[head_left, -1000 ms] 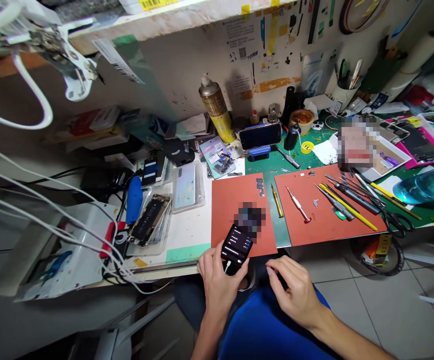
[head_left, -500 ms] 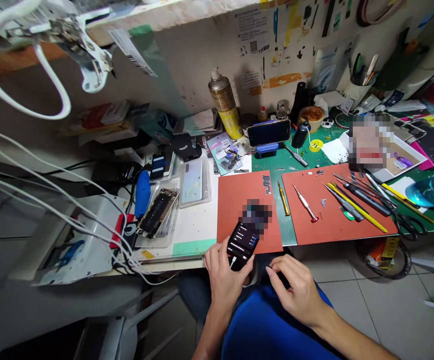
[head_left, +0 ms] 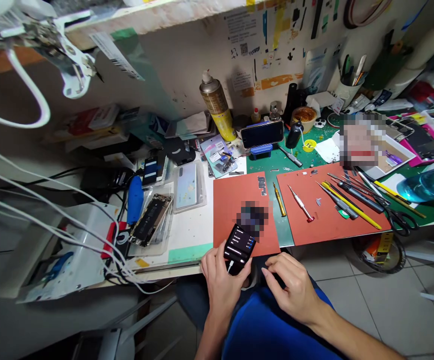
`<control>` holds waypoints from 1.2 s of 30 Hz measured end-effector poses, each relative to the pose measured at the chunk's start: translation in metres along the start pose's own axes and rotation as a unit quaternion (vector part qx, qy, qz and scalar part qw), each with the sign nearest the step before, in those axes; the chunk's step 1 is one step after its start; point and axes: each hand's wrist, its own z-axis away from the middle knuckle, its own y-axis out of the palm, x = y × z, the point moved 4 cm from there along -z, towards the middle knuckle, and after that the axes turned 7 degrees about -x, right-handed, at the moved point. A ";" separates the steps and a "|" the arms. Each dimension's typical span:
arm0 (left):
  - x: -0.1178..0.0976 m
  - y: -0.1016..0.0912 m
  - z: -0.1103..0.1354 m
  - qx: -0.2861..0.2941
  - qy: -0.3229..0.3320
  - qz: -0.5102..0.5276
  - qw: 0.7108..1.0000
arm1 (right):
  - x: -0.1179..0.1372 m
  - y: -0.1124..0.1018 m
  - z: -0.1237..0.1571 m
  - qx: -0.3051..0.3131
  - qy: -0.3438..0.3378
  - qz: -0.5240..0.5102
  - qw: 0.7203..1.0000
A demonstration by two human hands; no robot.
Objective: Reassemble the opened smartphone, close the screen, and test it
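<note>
My left hand [head_left: 222, 282] is closed around the lower end of a smartphone [head_left: 239, 245]. Its lit dark screen shows lines of text, and a white cable plug [head_left: 230, 265] sits at its bottom edge. The phone's upper part is pixelated. It is tilted over the front of a left reddish-brown mat [head_left: 226, 205]. To the right of the phone, my right hand [head_left: 290, 285] hovers above my lap with its fingers loosely curled and the thumb apart, holding nothing.
On the right mat [head_left: 307, 232] lie a white-and-red screwdriver [head_left: 301, 204], tweezers and a yellow tool [head_left: 355, 210]. Scissors [head_left: 400, 220] hang over the front edge. A spray can [head_left: 219, 107] and a propped phone [head_left: 262, 134] stand behind. White cables [head_left: 70, 210] cross the left side.
The view has turned slightly to the right, so the bench appears shifted left. Both hands and the phone keep nearly the same pose.
</note>
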 end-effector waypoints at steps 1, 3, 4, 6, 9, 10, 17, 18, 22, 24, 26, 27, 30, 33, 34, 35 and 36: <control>0.000 0.000 0.000 0.001 0.000 -0.001 1.000 | 0.000 0.000 0.000 -0.001 0.000 -0.001 1.000; 0.000 0.000 -0.001 0.002 0.002 -0.003 1.000 | -0.001 0.001 0.000 0.004 0.004 -0.003 1.000; 0.000 0.000 -0.001 0.002 0.004 -0.004 1.000 | -0.002 0.001 0.000 0.007 0.006 -0.004 1.000; 0.001 -0.001 -0.001 0.001 0.008 -0.005 1.000 | -0.003 0.000 0.000 0.008 0.009 -0.004 1.000; 0.002 -0.002 -0.001 -0.004 0.019 -0.011 1.000 | -0.002 -0.001 -0.001 0.001 0.008 -0.007 1.000; 0.002 -0.001 -0.001 -0.006 0.021 -0.012 1.000 | -0.002 -0.002 -0.002 -0.001 0.007 -0.006 1.000; 0.003 0.002 -0.005 -0.023 0.032 -0.012 0.999 | -0.013 -0.028 -0.017 -0.067 -0.014 0.065 0.996; 0.002 0.002 -0.005 -0.025 0.036 -0.014 0.999 | -0.017 -0.036 -0.022 -0.087 -0.016 0.089 0.992; 0.000 0.001 -0.007 -0.023 0.038 -0.015 0.999 | -0.033 -0.066 -0.044 -0.150 -0.024 0.225 0.962; 0.000 0.001 -0.007 -0.022 0.028 -0.015 0.999 | -0.041 -0.076 -0.055 -0.169 -0.018 0.297 0.940; 0.000 0.002 -0.007 -0.024 0.021 -0.015 0.999 | -0.048 -0.079 -0.064 -0.175 -0.001 0.353 0.919; 0.001 0.003 -0.007 -0.026 0.019 -0.015 0.999 | -0.051 -0.078 -0.068 -0.173 0.011 0.374 0.911; 0.005 0.004 -0.007 -0.036 0.021 -0.018 0.999 | -0.061 -0.072 -0.074 -0.157 0.041 0.413 0.896; 0.008 0.005 -0.008 -0.044 0.038 -0.024 0.998 | -0.070 -0.064 -0.076 -0.149 0.048 0.439 0.885; 0.008 0.005 -0.008 -0.048 0.046 -0.025 0.997 | -0.072 -0.062 -0.076 -0.148 0.050 0.446 0.881; 0.009 0.006 -0.009 -0.050 0.053 -0.026 0.997 | -0.075 -0.060 -0.076 -0.148 0.051 0.451 0.879; 0.009 0.006 -0.009 -0.053 0.058 -0.028 0.997 | -0.077 -0.059 -0.077 -0.149 0.051 0.455 0.877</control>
